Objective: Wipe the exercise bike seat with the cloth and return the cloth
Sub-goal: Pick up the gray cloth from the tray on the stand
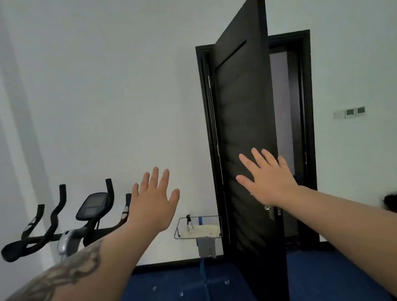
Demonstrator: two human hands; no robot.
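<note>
One cloth [206,245] overhangs tray [178,229].

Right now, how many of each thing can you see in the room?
Hands: 2, left hand and right hand, both open and empty
Exercise bike: 1
Wire tray stand: 1
Grey cloth: 1, hanging from the stand
Black door: 1, open
Total: 6
</note>
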